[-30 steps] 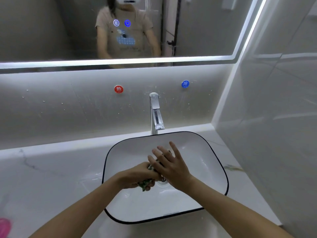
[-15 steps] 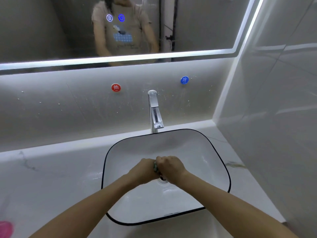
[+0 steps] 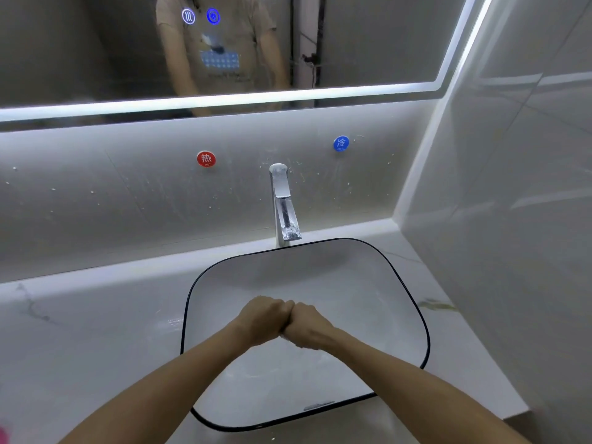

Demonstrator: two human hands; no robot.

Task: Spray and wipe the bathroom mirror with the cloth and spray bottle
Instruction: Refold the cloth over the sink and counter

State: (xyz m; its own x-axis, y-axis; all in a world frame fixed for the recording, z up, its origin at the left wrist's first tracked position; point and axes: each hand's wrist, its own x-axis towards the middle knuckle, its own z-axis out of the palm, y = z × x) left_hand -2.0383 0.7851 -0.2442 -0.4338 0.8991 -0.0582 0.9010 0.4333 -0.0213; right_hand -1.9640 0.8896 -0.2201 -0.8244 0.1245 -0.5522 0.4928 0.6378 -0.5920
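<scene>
- The left hand (image 3: 264, 318) and the right hand (image 3: 306, 326) are both curled into fists over the middle of the sink (image 3: 413, 302).
- The two fists press together, knuckle to knuckle, with the backs of the hands facing up.
- The cloth does not show from here, so I cannot tell if the fists are squeezing it or holding nothing.
- The sink is white with a thin black rim, and it sits on a pale stone counter (image 3: 89, 331).
- A tiny bit of something pink (image 3: 3, 435) peeks in at the bottom left corner, on the counter. It is too cut off to tell what it is.
- Behind the sink stands a shiny silver tap (image 3: 283, 203), and its spout points down at the sink.
- On the wall, a round red sticker (image 3: 206, 158) is to the left of the tap and a round blue sticker (image 3: 341, 143) is to the right.
- The wall has little white spots on it.
- Highest and farthest is the mirror (image 3: 368, 36), with a bright strip of light along its bottom edge.
- The mirror shows a person in a tan shirt, and two small glowing round buttons (image 3: 201, 16) shine on the glass.
</scene>
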